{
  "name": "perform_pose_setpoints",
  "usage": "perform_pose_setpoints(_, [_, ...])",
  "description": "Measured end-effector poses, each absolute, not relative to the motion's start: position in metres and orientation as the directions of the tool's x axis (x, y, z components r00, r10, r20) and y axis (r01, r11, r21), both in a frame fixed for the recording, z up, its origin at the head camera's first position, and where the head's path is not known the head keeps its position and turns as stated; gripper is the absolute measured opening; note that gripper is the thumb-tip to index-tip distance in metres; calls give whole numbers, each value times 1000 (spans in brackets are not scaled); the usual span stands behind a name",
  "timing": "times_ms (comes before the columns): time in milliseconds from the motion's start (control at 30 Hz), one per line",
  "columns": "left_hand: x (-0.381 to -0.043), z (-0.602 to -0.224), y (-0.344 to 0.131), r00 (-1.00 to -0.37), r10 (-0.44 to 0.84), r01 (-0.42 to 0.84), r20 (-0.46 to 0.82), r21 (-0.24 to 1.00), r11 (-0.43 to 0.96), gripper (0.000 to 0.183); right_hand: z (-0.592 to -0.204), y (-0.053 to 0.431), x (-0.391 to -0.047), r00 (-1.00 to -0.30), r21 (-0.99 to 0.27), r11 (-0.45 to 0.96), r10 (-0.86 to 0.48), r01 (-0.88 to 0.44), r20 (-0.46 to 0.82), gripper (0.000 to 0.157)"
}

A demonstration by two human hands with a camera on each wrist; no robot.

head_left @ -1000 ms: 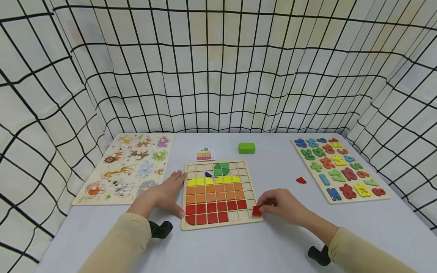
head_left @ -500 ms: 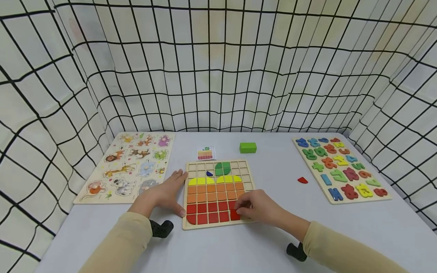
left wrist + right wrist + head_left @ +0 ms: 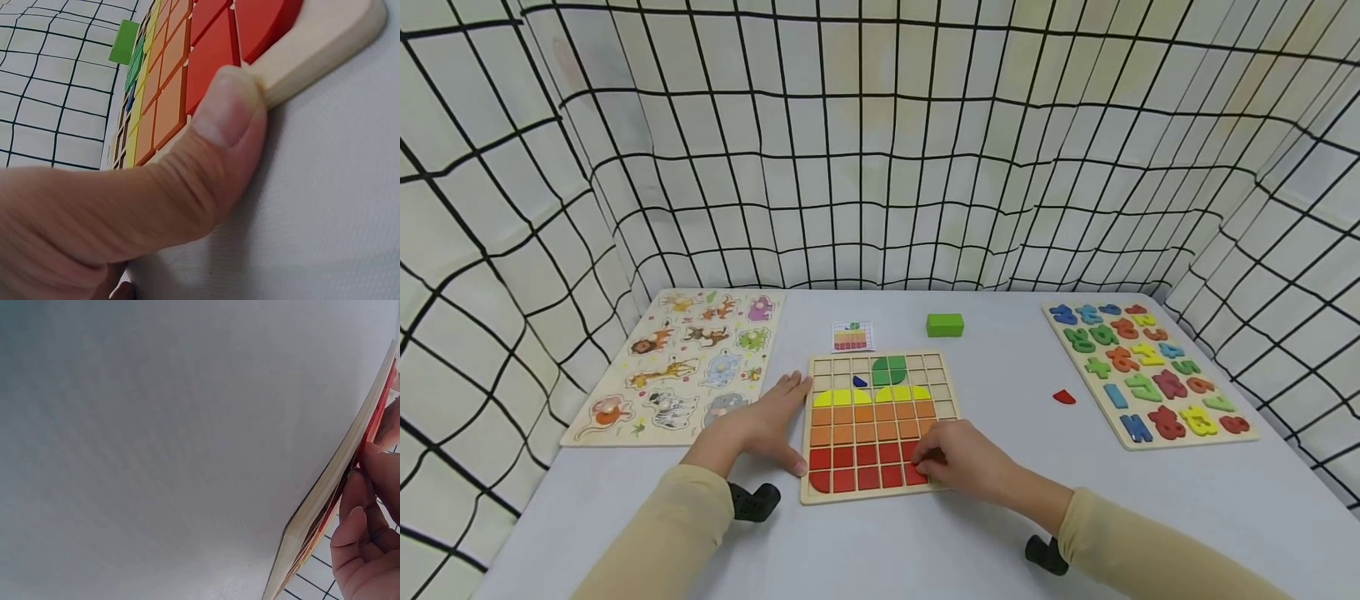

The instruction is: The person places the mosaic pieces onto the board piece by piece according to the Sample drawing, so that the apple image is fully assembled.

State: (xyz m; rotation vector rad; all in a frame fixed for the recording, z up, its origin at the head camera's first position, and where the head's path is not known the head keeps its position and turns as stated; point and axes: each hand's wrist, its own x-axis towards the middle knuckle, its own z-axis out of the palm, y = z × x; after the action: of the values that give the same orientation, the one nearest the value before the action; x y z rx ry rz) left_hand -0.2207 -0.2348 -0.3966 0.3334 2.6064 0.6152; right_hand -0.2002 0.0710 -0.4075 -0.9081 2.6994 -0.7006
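Note:
A wooden grid board lies in the middle of the table. Red squares fill most of its two nearest rows, below orange squares, yellow curved pieces, a green leaf shape and a small dark blue piece. My left hand rests spread along the board's left edge, its thumb against the rim beside the red tiles. With bent fingers, my right hand pinches a red square in the nearest row. The fingertips partly cover that tile and the cells right of it.
A picture card and a green block stand behind the board. An animal puzzle lies left, a number puzzle right. One loose red rounded piece is on the table. Black netting surrounds the back and sides.
My right hand has carried the red square leftward from the board's right corner to the nearest row, where it now sits lower in its cell. My left hand has stayed in place.

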Motion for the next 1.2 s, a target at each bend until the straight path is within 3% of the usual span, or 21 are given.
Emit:
perform_pose_setpoints(167, [-220, -395, -234, -875, 321, 127, -362, 469, 874, 129, -407, 71, -199, -792, -497, 698, -610, -516, -35, 6])
perform_pose_setpoints(367, [-219, -396, -233, -874, 320, 126, -365, 467, 875, 128, -402, 92, -203, -853, -523, 734, -521, -433, -25, 10])
perform_pose_setpoints(600, [-221, -396, -235, -875, 324, 136, -360, 459, 878, 128, -402, 160, -237, -946, -337, 895, -322, -291, -38, 32])
perform_pose_setpoints(800, [-221, -397, -235, -873, 330, 141, -359, 462, 876, 128, -402, 217, -256, -968, -245, 951, -221, -187, -119, 47])
perform_pose_setpoints(1200, [-220, -397, -234, -873, 320, 123, -367, 469, 874, 128, -402, 236, -261, -958, -261, 946, -238, -191, -162, 32])
